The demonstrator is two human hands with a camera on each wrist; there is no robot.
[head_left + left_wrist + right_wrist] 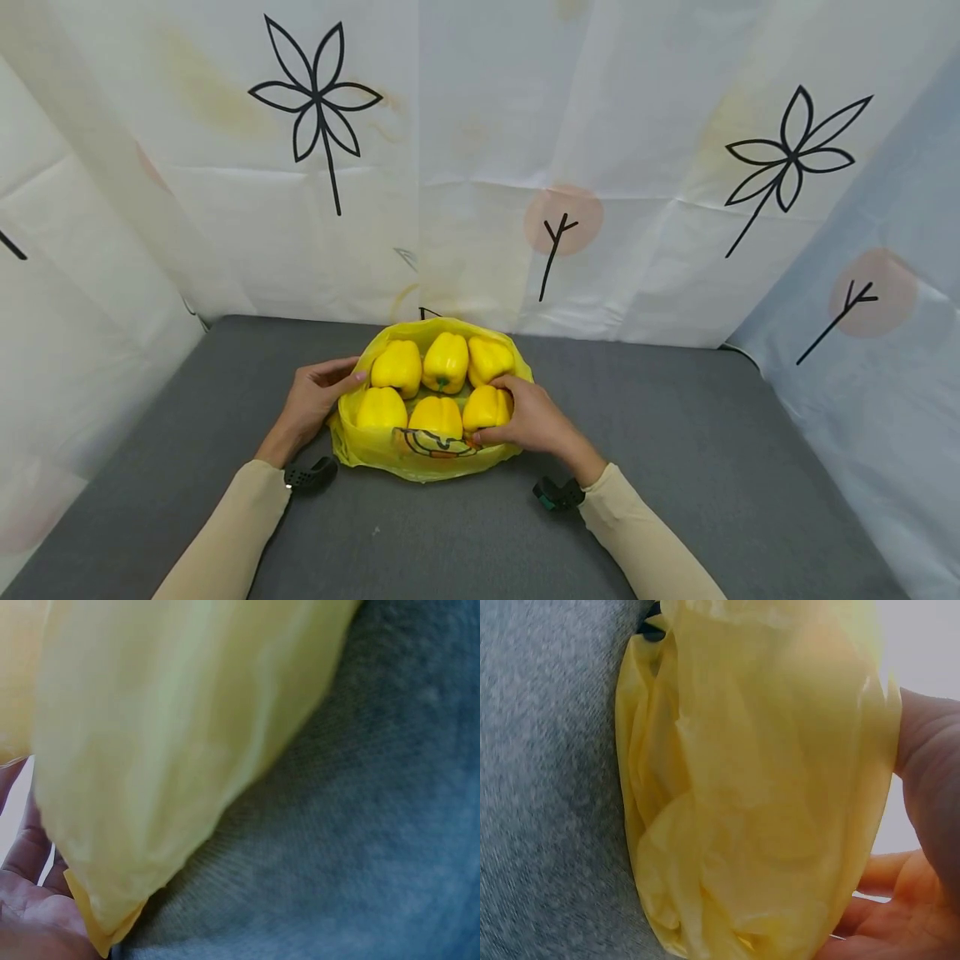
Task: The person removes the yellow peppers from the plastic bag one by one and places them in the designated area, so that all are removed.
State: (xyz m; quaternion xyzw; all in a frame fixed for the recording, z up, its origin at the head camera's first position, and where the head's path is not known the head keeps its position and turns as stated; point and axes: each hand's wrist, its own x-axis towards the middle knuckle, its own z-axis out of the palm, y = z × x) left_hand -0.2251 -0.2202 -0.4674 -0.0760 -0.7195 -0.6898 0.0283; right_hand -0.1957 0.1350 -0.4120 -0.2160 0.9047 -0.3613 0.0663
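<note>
Several yellow bell peppers (446, 363) sit in two rows inside a thin yellow plastic bag (420, 468), whose mouth is spread wide. At the bag's left side, my left hand (309, 407) holds the rim, its thumb over the edge and the other fingers outside. My right hand (542, 419) reaches over the right rim and grips the front right bell pepper (486, 407), thumb in front and index finger behind. A dark printed drawing (438, 444) marks the front of the bag. In the right wrist view the bag wall (772, 787) hides the peppers.
Dark grey cloth covers the table (675, 467). White fabric (480, 150) printed with black flowers hangs behind it and along both sides. Each wrist carries a black strapped device (311, 475), just below the hand.
</note>
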